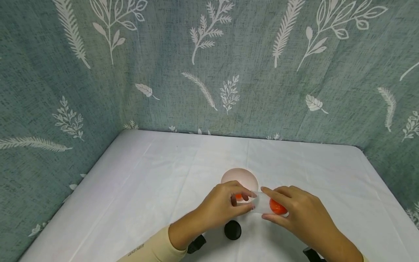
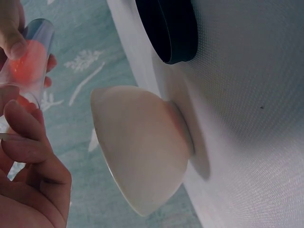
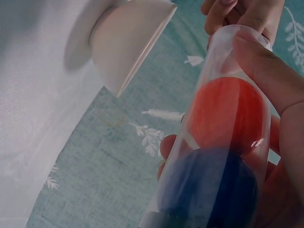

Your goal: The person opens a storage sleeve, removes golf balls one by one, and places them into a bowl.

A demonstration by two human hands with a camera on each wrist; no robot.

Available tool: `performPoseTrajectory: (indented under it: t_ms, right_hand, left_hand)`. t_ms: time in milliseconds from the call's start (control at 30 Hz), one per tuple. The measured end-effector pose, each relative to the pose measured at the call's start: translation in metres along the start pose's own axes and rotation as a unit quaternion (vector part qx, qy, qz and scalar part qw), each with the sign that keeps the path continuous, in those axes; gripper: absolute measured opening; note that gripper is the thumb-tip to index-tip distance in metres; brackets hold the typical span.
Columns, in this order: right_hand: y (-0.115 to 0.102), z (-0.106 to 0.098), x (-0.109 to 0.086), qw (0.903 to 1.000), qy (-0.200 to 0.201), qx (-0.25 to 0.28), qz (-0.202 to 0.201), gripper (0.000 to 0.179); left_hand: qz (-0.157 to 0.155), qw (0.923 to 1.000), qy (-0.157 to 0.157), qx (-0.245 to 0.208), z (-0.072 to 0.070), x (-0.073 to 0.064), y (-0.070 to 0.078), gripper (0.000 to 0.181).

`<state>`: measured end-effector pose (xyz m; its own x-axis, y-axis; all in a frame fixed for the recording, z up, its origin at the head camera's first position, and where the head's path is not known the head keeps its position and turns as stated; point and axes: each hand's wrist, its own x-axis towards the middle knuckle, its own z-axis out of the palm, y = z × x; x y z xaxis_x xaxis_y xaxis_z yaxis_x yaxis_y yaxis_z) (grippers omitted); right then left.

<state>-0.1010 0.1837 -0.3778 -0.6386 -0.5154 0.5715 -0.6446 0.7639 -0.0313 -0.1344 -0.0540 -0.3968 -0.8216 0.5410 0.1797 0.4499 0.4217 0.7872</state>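
A clear tube (image 1: 260, 203) lies sideways between both hands. My right hand (image 1: 299, 203) grips it, thumb and fingers along its sides. Inside it the right wrist view shows an orange-red ball (image 3: 228, 114) with a blue ball (image 3: 206, 185) beyond it, deeper in the tube. My left hand (image 1: 222, 200) pinches the tube's other end between thumb and fingers. Another orange patch (image 1: 239, 197) shows past the left fingers, in front of the bowl's inside; whether it lies in the bowl or nearer the hand I cannot tell.
A pale pink bowl (image 1: 240, 176) stands upright on the white-covered table (image 1: 157, 185), just behind the hands. In front of the left hand lies a round black lid (image 1: 232, 230). A green leaf-patterned cloth (image 1: 170, 47) hangs at the back and sides.
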Motion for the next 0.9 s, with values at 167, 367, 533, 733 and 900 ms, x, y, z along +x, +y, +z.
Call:
performPoseTrajectory:
  t_ms: [167, 367, 533, 733, 900]
  right_hand:
    - [0.0006, 0.0007, -0.0006, 1.0, -0.001, -0.001, 0.0, 0.057]
    - [0.0006, 0.0012, -0.0017, 1.0, -0.001, -0.004, 0.0, 0.057]
    - [-0.0006, 0.0007, -0.0019, 0.9999, -0.008, -0.015, 0.004, 0.062]
    - [-0.0016, -0.0003, -0.001, 0.9996, -0.017, -0.023, 0.005, 0.064]
    - [-0.0025, -0.0009, -0.0017, 0.9994, -0.02, -0.027, 0.007, 0.063]
  left_hand:
    - [0.0, 1.0, -0.003, 0.0, 0.0001, 0.0002, -0.0004, 0.023]
    - [0.011, 0.9999, -0.003, 0.004, 0.001, 0.0002, -0.0014, 0.022]
    - [0.017, 0.9998, -0.004, 0.003, 0.0025, 0.0001, -0.0026, 0.021]
    - [0.019, 0.9998, -0.009, 0.003, 0.0024, -0.0003, -0.0027, 0.022]
    - [0.01, 0.9999, -0.013, 0.005, 0.0023, 0.0, -0.0017, 0.023]
